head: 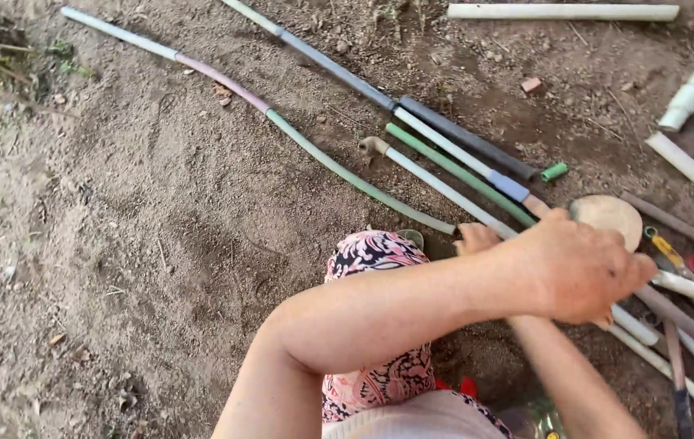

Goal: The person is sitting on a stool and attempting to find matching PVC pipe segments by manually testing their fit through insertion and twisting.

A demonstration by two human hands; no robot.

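The left hand [578,268] lay across the middle of the view and hid whatever its fingers closed on; only a white pipe [692,290] showed coming out past its knuckles, so the grip itself could not be read. The right hand [477,237] was almost wholly covered behind that wrist, a few fingertips alone showing, and its hold could not be told either. Beyond the grip, the round wooden disc [607,218] was partly masked by the knuckles. Farther out from the hand, several pipes and a dark tool handle [677,374] ran off the right and bottom edges. Both arms were cut off at the lower edge.
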